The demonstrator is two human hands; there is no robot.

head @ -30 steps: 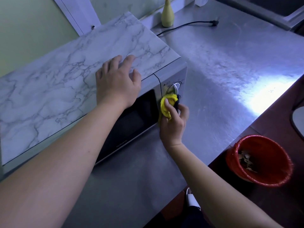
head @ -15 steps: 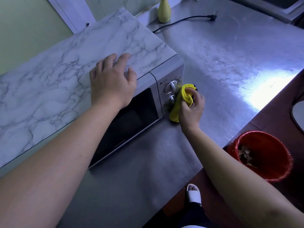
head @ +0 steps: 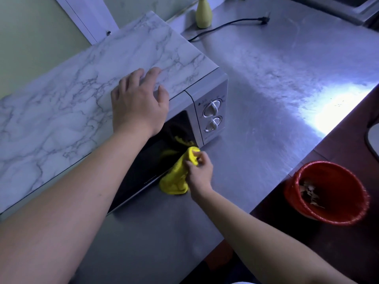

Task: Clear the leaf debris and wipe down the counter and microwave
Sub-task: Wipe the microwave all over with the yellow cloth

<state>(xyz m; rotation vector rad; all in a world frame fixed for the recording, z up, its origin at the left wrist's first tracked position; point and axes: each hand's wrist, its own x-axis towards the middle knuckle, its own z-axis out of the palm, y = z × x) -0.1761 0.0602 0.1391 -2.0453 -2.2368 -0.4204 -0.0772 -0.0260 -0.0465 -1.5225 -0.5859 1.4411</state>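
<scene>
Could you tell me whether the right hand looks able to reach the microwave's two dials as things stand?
Probably yes: the right hand, gripping the yellow cloth at the door's lower corner, sits just below the dials, with nothing between them.

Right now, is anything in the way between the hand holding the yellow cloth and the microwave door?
Nothing visible. The right hand holds the yellow cloth at the lower right corner of the dark microwave door. The left hand rests on the microwave's top, above the door.
</scene>
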